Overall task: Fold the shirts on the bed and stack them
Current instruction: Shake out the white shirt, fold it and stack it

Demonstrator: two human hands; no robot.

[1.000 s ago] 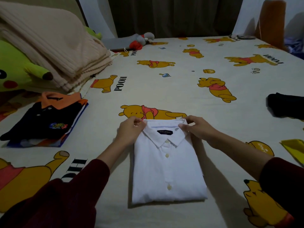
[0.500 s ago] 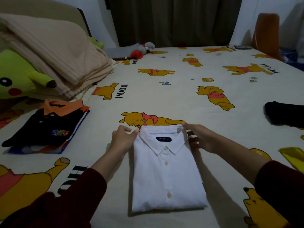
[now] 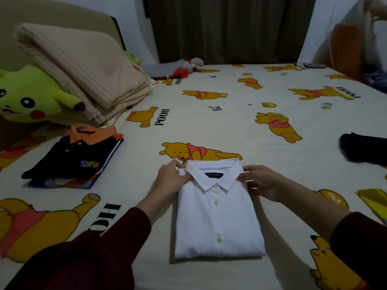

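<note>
A folded white button-up shirt [image 3: 217, 218] lies collar-up on the bed in front of me. My left hand [image 3: 170, 180] grips its left shoulder beside the collar, thumb on top of the cloth. My right hand [image 3: 260, 182] holds the right shoulder edge, fingers curled at the side of the shirt. To the left lies a stack of folded shirts [image 3: 73, 162], its top one dark navy with an orange collar.
A black garment [image 3: 364, 149] and a yellow one [image 3: 374, 200] lie at the right edge. A folded beige blanket [image 3: 83, 70] and a green plush toy [image 3: 31, 95] sit at the back left. The patterned bedsheet [image 3: 230, 122] stretches ahead.
Both hands slid from the collar's top corners down to the shirt's shoulders. The camera view tilted up a little; the shirt stayed in place.
</note>
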